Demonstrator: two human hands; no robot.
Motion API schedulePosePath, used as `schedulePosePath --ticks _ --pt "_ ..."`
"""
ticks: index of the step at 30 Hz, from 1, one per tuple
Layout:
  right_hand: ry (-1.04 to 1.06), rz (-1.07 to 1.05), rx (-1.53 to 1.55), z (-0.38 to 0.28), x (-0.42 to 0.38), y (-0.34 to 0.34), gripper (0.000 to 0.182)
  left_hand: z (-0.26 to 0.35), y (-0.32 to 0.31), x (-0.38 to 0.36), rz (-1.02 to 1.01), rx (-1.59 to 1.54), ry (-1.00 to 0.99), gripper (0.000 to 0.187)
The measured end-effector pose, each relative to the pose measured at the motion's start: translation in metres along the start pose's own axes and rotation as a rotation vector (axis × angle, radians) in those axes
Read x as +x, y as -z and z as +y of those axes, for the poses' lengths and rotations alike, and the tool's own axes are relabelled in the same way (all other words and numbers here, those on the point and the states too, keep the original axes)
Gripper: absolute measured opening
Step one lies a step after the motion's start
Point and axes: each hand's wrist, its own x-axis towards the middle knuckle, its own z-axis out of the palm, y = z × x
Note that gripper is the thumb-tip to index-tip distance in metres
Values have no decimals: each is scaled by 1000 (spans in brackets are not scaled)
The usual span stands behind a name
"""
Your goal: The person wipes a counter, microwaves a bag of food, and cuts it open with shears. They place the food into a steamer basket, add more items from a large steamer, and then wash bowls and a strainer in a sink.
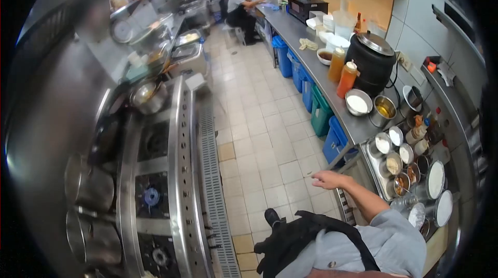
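Observation:
My right hand (pixel 330 179) reaches forward at waist height over the tiled floor, with its fingers loosely stretched out and nothing in them. My left hand is out of view. Closest to the right hand are the end of the steel counter (pixel 358 131) and a blue bin (pixel 337 140) under it. To the right of my forearm stands a steel tray (pixel 372 156) with several metal tubs of white powder and other ingredients. A bowl of white stuff (pixel 359 102) and a pot of yellow liquid (pixel 384 109) sit on the counter.
A gas range (pixel 151 197) with large pots (pixel 91 182) lines the left side. A floor grate (pixel 213 174) runs along it. A black soup kettle (pixel 367 63) and sauce bottles (pixel 346 78) stand on the right counter. A seated person (pixel 241 11) is farther down the aisle.

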Motion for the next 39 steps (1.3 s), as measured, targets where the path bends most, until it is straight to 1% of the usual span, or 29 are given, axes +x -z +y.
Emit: schedulePosePath --ticks 2,4,5,6,7,8,9,10,11,12,13,15,16,17,18,19,20,21,22,23,24,26,27,28,32,34,35,37,39 --pt "-72 63 80 2 10 27 49 37 62 53 20 35 -38 59" --pt "-194 295 160 10 24 56 49 67 134 118 43 180 -121 59" --pt "-213 307 177 9 28 63 49 84 169 155 39 337 -189 59" --pt "-257 375 236 7 32 73 49 106 204 195 29 568 -289 59" --pt "-303 444 296 9 38 78 49 139 237 238 37 711 -355 59" --pt "-320 460 311 16 44 77 49 238 267 186 132 269 -219 46" --pt "-357 479 319 25 45 71 48 249 275 252 229 -61 -194 43" --pt "-396 498 327 33 47 66 48 299 291 276 247 -17 -301 44" --pt "-424 518 340 42 49 59 48 374 300 253 240 -107 -330 47" --pt "-445 526 349 51 51 57 48 449 308 227 237 22 -338 50" --pt "-498 519 409 58 53 58 48 480 304 259 253 -15 -459 54" --pt "-553 559 528 84 64 48 46 556 299 277 173 135 -496 60" --pt "-553 567 542 97 74 44 46 579 293 280 177 149 -502 60" --pt "-637 632 837 113 85 44 44 602 279 282 152 91 -545 60" --pt "-715 681 1143 125 101 46 43 620 273 284 128 38 -581 60" --pt "-702 687 1141 146 121 65 43 625 267 301 113 9 -573 59" --pt "-707 641 1135 162 146 79 41 624 258 305 185 31 -609 57" --pt "-713 590 1129 178 171 90 40 649 253 266 107 26 -460 47" --pt "-698 588 1131 201 205 110 40 625 246 294 36 -150 -495 47" --pt "-613 593 999 225 243 134 40 623 242 288 73 -10 -346 43" --pt "-535 592 870 242 276 160 40 588 231 318 89 -130 -302 37" --pt "-451 559 594 234 334 245 40 536 218 327 -21 -74 -137 31" --pt "-345 638 519 237 364 268 41 536 205 317 -37 -4 -92 31" --pt "-232 724 433 242 395 295 42 545 192 312 -47 44 -56 31" --pt "-178 747 421 242 489 377 45 597 167 330 -91 118 -23 30" --pt "-204 634 317 251 527 398 46 632 165 355 -111 130 -47 29" --pt "-220 638 315 256 542 399 46 651 169 371 -119 136 -67 29" --pt "-221 605 129 270 569 412 45 693 186 405 -124 133 -114 29" --pt "-246 618 90 280 586 431 44 737 213 444 -118 126 -171 28"
